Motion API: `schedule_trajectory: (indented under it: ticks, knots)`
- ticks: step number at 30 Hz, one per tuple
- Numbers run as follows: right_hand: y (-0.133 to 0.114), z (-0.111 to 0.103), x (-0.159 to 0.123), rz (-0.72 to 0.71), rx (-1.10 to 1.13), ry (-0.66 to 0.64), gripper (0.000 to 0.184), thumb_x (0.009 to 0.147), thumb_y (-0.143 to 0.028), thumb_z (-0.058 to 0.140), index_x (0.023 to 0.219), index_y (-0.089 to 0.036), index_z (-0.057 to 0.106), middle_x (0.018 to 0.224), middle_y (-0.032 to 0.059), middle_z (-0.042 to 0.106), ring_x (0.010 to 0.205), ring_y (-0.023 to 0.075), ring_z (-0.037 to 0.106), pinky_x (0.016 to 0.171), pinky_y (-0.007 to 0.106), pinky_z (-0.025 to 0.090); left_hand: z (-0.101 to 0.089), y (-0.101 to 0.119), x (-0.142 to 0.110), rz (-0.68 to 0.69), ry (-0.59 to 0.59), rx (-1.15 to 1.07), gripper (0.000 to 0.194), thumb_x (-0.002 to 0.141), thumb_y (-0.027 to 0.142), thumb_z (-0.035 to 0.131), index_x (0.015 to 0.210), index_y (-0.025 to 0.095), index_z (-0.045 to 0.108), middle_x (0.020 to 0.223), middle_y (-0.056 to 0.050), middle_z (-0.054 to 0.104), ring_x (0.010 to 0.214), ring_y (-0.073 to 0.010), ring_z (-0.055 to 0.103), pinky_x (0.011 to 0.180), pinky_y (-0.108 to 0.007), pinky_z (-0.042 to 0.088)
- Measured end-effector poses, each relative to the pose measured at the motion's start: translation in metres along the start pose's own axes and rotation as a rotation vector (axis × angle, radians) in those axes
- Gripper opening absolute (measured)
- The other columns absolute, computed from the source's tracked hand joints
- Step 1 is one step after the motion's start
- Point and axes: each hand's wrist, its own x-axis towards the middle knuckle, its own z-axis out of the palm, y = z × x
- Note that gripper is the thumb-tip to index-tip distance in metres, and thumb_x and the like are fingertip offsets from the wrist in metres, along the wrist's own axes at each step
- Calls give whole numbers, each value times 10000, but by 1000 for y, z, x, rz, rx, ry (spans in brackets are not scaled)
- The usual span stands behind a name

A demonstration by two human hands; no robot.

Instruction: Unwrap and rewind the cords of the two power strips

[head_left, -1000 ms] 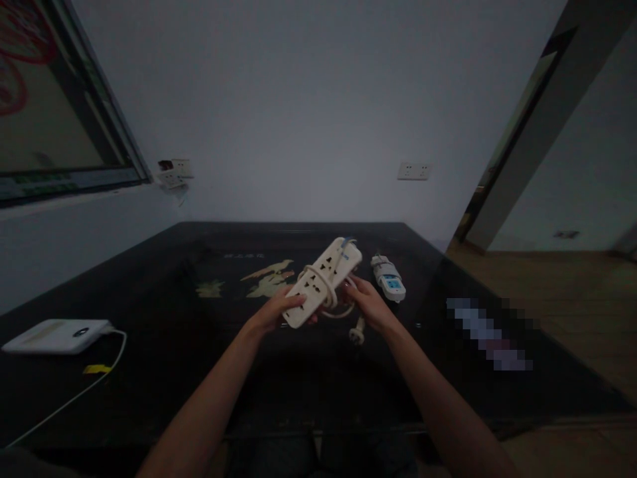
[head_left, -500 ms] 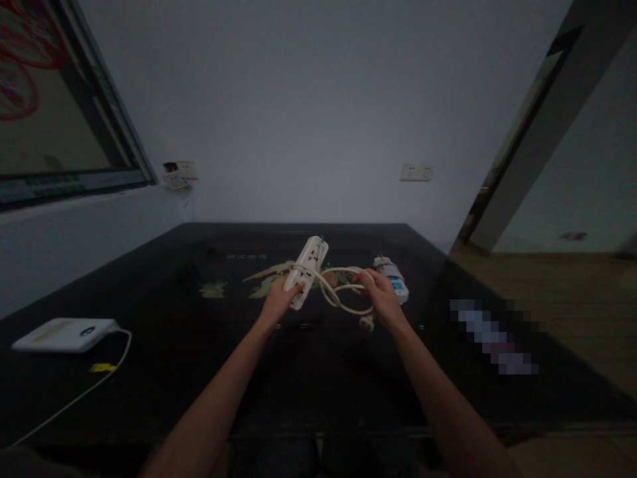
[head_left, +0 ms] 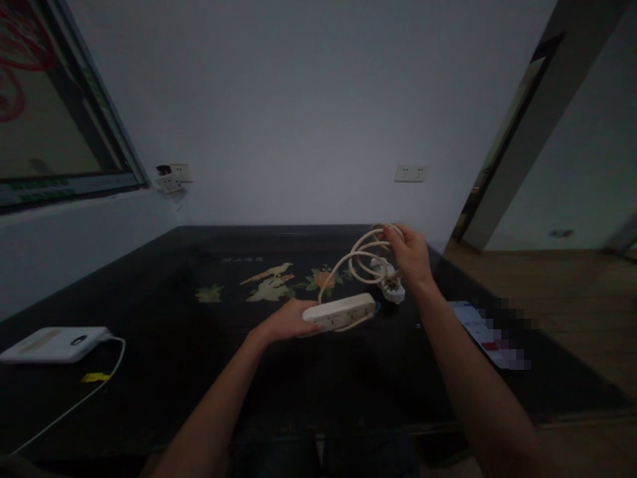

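Note:
My left hand (head_left: 289,320) is closed around one end of a white power strip (head_left: 343,311), which is tilted nearly level above the dark table, its far end pointing right. A stretch of cord runs along the strip's underside. Up and to the right, my right hand (head_left: 409,252) pinches loose loops of the off-white power cord (head_left: 355,255), raised above the table. One strand curves down from the loops to the strip near my left hand. Behind the loops lies a second white power strip (head_left: 393,290), partly covered by the cord; the plug cannot be made out clearly.
The black table (head_left: 199,392) carries a white power bank (head_left: 54,345) with a cable at left, a yellow scrap (head_left: 95,377) beside it and a partly blurred phone (head_left: 478,325) at right. A wall with a socket plate (head_left: 411,173) stands behind.
My left hand has turned the power strip from steeply slanted to nearly level and brought it nearer. My right hand has lifted the cord loops up and to the right.

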Motion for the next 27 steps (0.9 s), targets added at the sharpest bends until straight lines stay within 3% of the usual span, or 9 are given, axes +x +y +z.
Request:
schedule_trajectory:
  ticks: [2, 4, 7, 9, 11, 13, 17, 22, 27]
  knots:
    - [5, -2, 10, 118, 110, 9, 343, 730, -483, 657, 629, -158, 609, 520, -38, 470, 479, 73, 376, 441, 209, 246, 3, 13, -5, 77, -110, -20, 442, 691, 299, 696, 1121, 200, 671, 941, -41, 722, 809, -218, 650, 684, -244, 466]
    - [16, -3, 13, 246, 225, 2, 369, 683, -514, 685, 622, -164, 582, 474, -63, 405, 426, 56, 309, 407, 208, 187, 4, 23, -10, 87, -125, -112, 734, 677, 296, 726, 1360, 200, 474, 903, -56, 715, 751, -201, 646, 646, -239, 473]
    - [34, -4, 4, 342, 307, -42, 407, 658, -561, 683, 639, -180, 541, 437, -96, 308, 380, 44, 229, 384, 208, 132, 3, 34, -16, 51, -38, -330, 1103, 669, 292, 755, 1505, 187, 43, 741, -26, 686, 581, -161, 609, 529, -210, 453]
    - [45, -4, -8, 389, 354, -77, 423, 648, -575, 687, 648, -189, 516, 434, -112, 265, 369, 38, 189, 376, 206, 111, 1, 36, -16, 74, 77, -498, 1158, 675, 315, 756, 1498, 204, -51, 771, -40, 690, 590, -176, 631, 545, -232, 485]
    - [52, 0, -21, 428, 393, -101, 433, 641, -582, 691, 653, -196, 495, 436, -119, 252, 364, 35, 167, 370, 204, 98, -2, 34, -13, 87, 232, -662, 1083, 677, 370, 748, 1498, 227, 56, 879, -79, 700, 639, -214, 666, 583, -283, 524]
    - [57, 7, -33, 463, 427, -121, 444, 637, -592, 687, 642, -206, 467, 428, -120, 253, 357, 35, 166, 363, 202, 106, -4, 28, -7, 63, 415, -769, 916, 677, 415, 735, 1440, 225, 264, 986, -104, 689, 675, -237, 683, 592, -312, 540]
    - [61, 30, -54, 510, 482, -148, 450, 649, -615, 660, 642, -220, 444, 404, -115, 270, 341, 43, 194, 352, 201, 144, -6, 1, 8, -32, 689, -732, 594, 707, 430, 704, 1212, 176, 522, 1036, -101, 677, 687, -210, 678, 577, -283, 529]
    - [60, 52, -71, 525, 524, -140, 411, 683, -598, 643, 711, -218, 488, 436, -92, 376, 367, 67, 300, 369, 213, 246, 1, -30, 20, -139, 755, -652, 460, 683, 453, 710, 976, 104, 649, 847, -87, 699, 627, -177, 638, 497, -221, 465]
    - [63, 53, -79, 541, 517, -117, 409, 658, -583, 678, 745, -200, 564, 505, -51, 504, 430, 96, 428, 431, 238, 373, 6, -43, 23, -168, 759, -673, 485, 682, 460, 709, 1009, 109, 641, 834, -82, 704, 598, -168, 633, 490, -224, 460]
